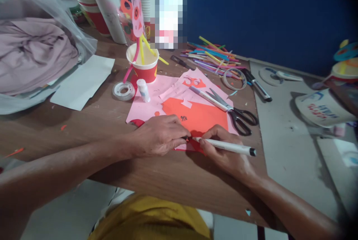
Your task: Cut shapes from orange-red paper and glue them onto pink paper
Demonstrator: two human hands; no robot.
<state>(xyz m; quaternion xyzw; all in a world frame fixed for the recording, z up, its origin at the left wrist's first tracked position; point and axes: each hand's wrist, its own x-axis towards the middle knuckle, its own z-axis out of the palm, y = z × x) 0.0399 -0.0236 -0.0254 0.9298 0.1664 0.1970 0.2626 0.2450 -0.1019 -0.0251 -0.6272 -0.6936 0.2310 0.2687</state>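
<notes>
My right hand is closed around a white marker with a black end, its tip pointing left. My left hand pinches a small dark piece that looks like the black marker cap, right at the marker's tip. Both hands are over the front of an orange paper sheet with a small black scribble, lying on pink paper. Black-handled scissors and a capped pen rest across the sheets.
Behind the hands stand a glue stick, a tape roll and a paper cup holding a pink paper figure. Colourful pipe cleaners lie farther back. A second marker is at right, a plastic bag at left.
</notes>
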